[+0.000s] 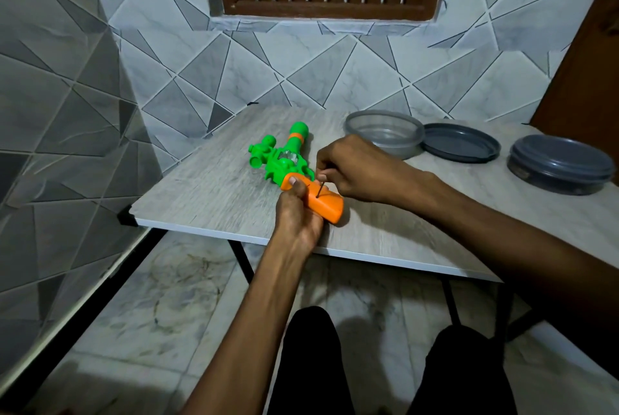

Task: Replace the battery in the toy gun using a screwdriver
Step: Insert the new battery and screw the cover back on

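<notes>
1. toy gun (284, 160) is lying flat on the grey wood-look table (207, 193); green barrel end points away from the person, orange grip (330, 207) points back toward them
2. left hand (298, 217) comes in from the near side of the gun and is wrapped round the orange grip; thumb is pressed on top of it, the other fingers are curled underneath
3. right hand (361, 170) sits just right of the gun, fingers bunched tight round the screwdriver (320, 189); only the thin metal shaft shows below the fingers, tilted a bit, tip touching the top face of the orange grip; handle is hidden inside the hand
4. right of the gun and a little further back: a clear bowl (385, 138), then a dark grey lid (460, 143) lying loose and touching it, then well off to the right a round tub (562, 166) with its lid on
</notes>
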The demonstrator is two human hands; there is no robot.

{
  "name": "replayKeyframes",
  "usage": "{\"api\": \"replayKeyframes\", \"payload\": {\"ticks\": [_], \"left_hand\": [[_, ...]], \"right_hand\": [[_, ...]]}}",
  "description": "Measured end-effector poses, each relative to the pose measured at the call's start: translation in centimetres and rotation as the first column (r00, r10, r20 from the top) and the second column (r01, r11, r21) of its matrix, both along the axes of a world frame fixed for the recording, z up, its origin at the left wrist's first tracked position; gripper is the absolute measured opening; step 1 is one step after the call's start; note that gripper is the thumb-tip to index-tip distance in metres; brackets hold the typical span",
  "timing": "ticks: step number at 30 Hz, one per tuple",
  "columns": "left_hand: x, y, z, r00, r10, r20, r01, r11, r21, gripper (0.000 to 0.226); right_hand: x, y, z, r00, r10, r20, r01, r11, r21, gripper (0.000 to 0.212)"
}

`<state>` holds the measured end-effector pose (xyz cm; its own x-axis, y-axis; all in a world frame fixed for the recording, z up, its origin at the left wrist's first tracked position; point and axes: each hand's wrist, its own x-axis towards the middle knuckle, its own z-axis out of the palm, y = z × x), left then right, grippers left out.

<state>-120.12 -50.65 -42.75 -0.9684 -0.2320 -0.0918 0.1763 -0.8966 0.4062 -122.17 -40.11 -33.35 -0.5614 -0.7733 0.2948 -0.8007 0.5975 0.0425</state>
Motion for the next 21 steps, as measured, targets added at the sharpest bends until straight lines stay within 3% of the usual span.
{"api": "replayKeyframes", "payload": {"ticks": [4, 8, 12, 14, 17, 19, 21], "left_hand": [[-0.4, -0.2, -0.4, 1.0, -0.016, -0.011, 0.017, 0.998, 0.055, 0.021], [-0.5, 0.0, -0.2, 1.0, 0.005, 0.008, -0.006, 0.994, 0.112, 0.023], [-0.5, 0.0, -0.3, 0.998, 0.022, 0.065, -0.025, 0.998, 0.052, 0.033], [-0.2, 0.0, -0.1, 1.0, 0.013, 0.026, -0.014, 0.999, 0.036, 0.027], [0.4, 0.1, 0.3, 1.0, -0.022, -0.008, 0.022, 1.0, 0.015, 0.025], [0.5, 0.1, 0.3, 0.999, -0.036, -0.002, 0.036, 0.999, -0.013, 0.025], [0.5, 0.1, 0.4, 0.999, -0.04, -0.01, 0.039, 0.999, -0.006, 0.024]], "right_hand": [[0.3, -0.1, -0.6, 0.991, 0.003, -0.137, -0.005, 1.0, -0.014, 0.022], [0.5, -0.3, -0.7, 0.98, -0.096, -0.172, 0.096, 0.995, -0.005, 0.036], [0.6, -0.2, -0.7, 0.96, -0.165, -0.228, 0.189, 0.978, 0.086, 0.047], [0.6, 0.1, -0.6, 0.972, -0.122, -0.201, 0.148, 0.982, 0.118, 0.04], [0.8, 0.2, -0.1, 0.999, 0.021, 0.025, -0.023, 0.995, 0.102, 0.006], [1.1, 0.1, 0.1, 0.996, 0.056, 0.067, -0.062, 0.994, 0.089, 0.017], [1.0, -0.1, -0.2, 1.0, 0.02, -0.002, -0.02, 0.995, 0.097, 0.015]]}}
